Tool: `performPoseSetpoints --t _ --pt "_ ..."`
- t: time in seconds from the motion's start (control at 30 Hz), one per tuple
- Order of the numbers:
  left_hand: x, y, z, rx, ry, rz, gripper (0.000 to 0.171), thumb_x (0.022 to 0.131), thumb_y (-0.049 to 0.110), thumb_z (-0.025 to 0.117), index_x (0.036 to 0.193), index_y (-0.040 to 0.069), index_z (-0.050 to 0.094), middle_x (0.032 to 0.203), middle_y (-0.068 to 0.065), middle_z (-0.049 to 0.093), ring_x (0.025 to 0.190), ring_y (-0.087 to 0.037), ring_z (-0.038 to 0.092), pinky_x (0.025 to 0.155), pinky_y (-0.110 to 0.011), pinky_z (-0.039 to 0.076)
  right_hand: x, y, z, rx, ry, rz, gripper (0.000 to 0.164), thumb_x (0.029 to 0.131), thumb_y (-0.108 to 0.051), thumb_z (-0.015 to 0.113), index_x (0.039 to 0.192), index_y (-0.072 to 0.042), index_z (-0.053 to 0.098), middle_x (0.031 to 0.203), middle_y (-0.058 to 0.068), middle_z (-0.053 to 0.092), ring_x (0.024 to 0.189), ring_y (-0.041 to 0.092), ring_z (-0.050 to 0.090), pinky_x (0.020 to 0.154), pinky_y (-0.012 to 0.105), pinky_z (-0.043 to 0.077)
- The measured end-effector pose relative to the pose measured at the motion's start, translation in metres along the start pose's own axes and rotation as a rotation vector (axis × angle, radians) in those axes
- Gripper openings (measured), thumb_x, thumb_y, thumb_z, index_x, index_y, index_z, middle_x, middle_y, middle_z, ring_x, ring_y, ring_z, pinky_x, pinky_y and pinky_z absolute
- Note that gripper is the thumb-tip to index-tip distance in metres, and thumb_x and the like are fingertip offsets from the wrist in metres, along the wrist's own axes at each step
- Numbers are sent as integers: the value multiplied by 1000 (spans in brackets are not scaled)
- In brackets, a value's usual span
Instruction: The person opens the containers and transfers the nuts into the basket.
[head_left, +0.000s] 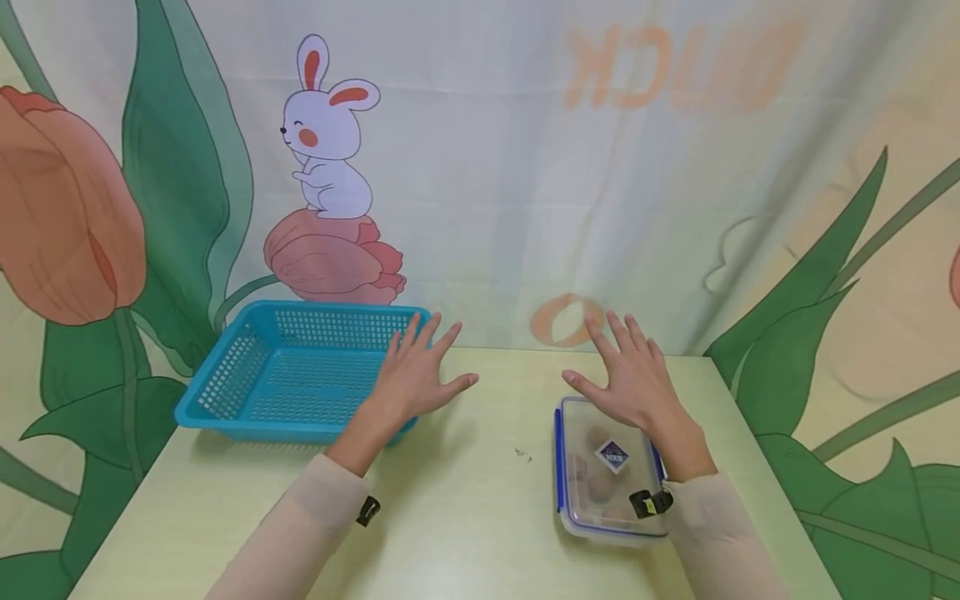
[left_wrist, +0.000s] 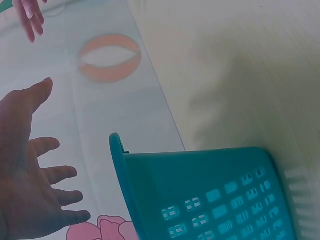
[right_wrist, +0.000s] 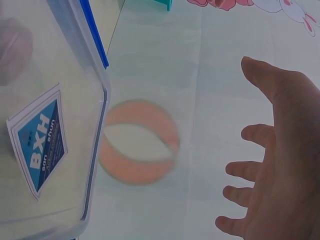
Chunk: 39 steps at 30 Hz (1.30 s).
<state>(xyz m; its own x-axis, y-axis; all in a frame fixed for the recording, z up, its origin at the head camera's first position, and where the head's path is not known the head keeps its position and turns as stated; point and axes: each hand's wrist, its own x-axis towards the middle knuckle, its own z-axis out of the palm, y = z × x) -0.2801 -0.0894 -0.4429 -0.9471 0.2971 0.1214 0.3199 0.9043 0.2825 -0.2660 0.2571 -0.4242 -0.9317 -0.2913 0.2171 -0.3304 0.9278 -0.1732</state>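
Observation:
My left hand [head_left: 411, 375] is held with fingers spread over the right end of a blue plastic basket [head_left: 315, 429], holding nothing. Through its perforated walls and floor the basket shows no contents. On the right, my right hand [head_left: 633, 375] hovers with spread fingers above the far end of a clear lidded food container [head_left: 600, 508] with blue side clips. Several brownish roundish items [head_left: 598, 479] show dimly through its lid; their kind cannot be made out. A blue and white diamond label [right_wrist: 41, 142] sticks to the lid. In the right wrist view the right hand [right_wrist: 280, 160] is apart from the container.
Both things stand on a pale table [head_left: 465, 533]. Small dark marks [head_left: 523, 455] lie on its surface between them. Behind the table hangs a curtain [head_left: 480, 167] printed with tulips and a rabbit. A black strap piece [head_left: 651, 503] is at the right sleeve.

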Motion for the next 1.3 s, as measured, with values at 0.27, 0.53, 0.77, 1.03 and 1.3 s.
performPoseSetpoints --t 0.27,0.53,0.77,1.03,1.3 --pt "7 14 -4 -27 7 67 90 98 71 58 170 26 28 175 -12 21 162 -43 10 126 -66 16 -13 3 -12 15 5 -31 95 99 -68 57 172 -23 16 175 20 15 161 46 10 121 75 18" --pt "1 46 3 -111 27 147 88 99 68 59 169 21 32 170 -13 34 158 -38 28 123 -61 32 -45 17 -22 113 36 -51 89 101 -57 64 170 -15 26 170 23 28 155 49 26 113 77 31" --pt "-7 59 30 -334 -58 156 84 100 64 61 167 20 36 165 -12 42 152 -34 40 116 -57 44 -83 47 -10 270 31 -14 84 102 -45 69 170 -16 26 165 27 33 148 54 33 105 81 34" --pt "-11 70 73 -581 -166 123 79 103 61 59 163 13 40 155 -15 53 139 -34 55 112 -52 48 -108 76 22 517 47 83 71 108 -32 64 167 -10 31 160 26 41 139 50 47 101 72 48" --pt "-18 90 113 -845 -201 -35 78 101 58 65 160 11 44 144 -14 63 126 -34 65 95 -47 59 -118 95 54 668 24 228 63 112 -33 56 166 -9 32 154 28 48 134 47 54 98 47 57"
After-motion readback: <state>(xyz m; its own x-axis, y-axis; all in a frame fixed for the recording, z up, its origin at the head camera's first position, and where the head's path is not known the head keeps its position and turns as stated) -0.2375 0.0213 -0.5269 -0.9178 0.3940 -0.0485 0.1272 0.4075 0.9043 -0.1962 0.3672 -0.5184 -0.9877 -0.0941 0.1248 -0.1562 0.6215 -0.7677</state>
